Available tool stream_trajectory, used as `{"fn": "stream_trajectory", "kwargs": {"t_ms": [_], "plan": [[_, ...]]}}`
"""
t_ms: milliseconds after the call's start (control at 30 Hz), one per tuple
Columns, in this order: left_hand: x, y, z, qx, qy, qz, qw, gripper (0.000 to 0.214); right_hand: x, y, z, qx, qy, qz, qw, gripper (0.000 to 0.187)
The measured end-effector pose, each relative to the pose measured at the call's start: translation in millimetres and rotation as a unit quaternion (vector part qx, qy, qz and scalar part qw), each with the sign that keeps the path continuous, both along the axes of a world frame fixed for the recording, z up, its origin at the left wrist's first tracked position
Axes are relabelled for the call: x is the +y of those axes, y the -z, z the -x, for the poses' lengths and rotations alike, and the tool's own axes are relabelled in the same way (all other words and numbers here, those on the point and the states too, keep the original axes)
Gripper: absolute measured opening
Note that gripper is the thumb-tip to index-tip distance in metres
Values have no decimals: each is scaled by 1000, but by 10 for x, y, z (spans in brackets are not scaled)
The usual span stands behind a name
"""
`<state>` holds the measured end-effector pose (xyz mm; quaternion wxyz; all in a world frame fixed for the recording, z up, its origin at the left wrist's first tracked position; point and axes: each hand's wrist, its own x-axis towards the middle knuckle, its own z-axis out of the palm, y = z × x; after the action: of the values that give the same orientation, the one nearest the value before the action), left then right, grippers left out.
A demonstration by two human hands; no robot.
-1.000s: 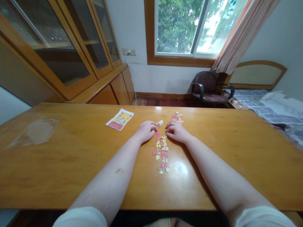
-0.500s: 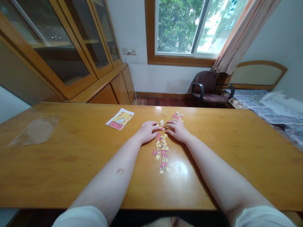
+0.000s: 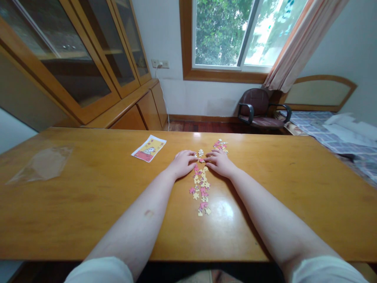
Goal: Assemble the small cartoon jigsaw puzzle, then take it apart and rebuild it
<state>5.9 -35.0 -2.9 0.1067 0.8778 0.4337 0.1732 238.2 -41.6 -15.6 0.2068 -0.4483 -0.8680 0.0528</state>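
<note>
Left hand (image 3: 182, 164) and right hand (image 3: 220, 163) lie palm-down, fingers loosely open and holding nothing visible — jigsaw pieces (image 3: 200, 188) run in a line between them, within easy reach on the desk (image 3: 88, 220)

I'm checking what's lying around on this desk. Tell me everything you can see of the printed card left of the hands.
The printed card is a small, flat rectangle, apparently paper or thin card, lying at a slant on the wooden table. It has a white border, a yellow field with a pale cartoon figure, and a red-pink band along its near edge. Finer details are too small to tell. Only the table touches it; the left hand lies apart from it.
</note>
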Motion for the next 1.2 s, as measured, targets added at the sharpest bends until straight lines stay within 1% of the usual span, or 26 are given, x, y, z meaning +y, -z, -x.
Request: {"fn": "stream_trajectory", "kwargs": {"t_ms": [200,300,433,533,600,767,867,1000,1100,1200], "plan": [[2,-22,-1,-16,-15,7,1000,23,17,-20,-19,12,8,-10,1000,16],[-6,-38,-4,-22,-19,12,1000,24,34,-17,-23,20,9,-12,1000,14],[-31,-49,-9,-22,-5,24,999,34,42,-21,-12,30,7,-19,999,15],[-58,-65,-19,-5,24,59,998,45,36,-33,1,38,-1,-24,999,18],[-72,-77,-25,8,35,76,996,47,31,-39,6,42,-7,-21,999,18],[-72,-75,-27,8,33,70,997,35,30,-28,3,55,-4,0,998,15],[-64,-65,-25,5,34,69,997,31,30,-23,-8,56,10,3,998,13],[-61,-67,-27,-9,35,40,999,24,16,-40,-24,41,37,-4,998,13],[-64,-73,-29,2,24,39,999,29,-2,-63,-27,49,39,-5,998,7],[-70,-72,-31,25,5,63,998,43,-15,-78,-20,55,-8,6,998,10]]}}
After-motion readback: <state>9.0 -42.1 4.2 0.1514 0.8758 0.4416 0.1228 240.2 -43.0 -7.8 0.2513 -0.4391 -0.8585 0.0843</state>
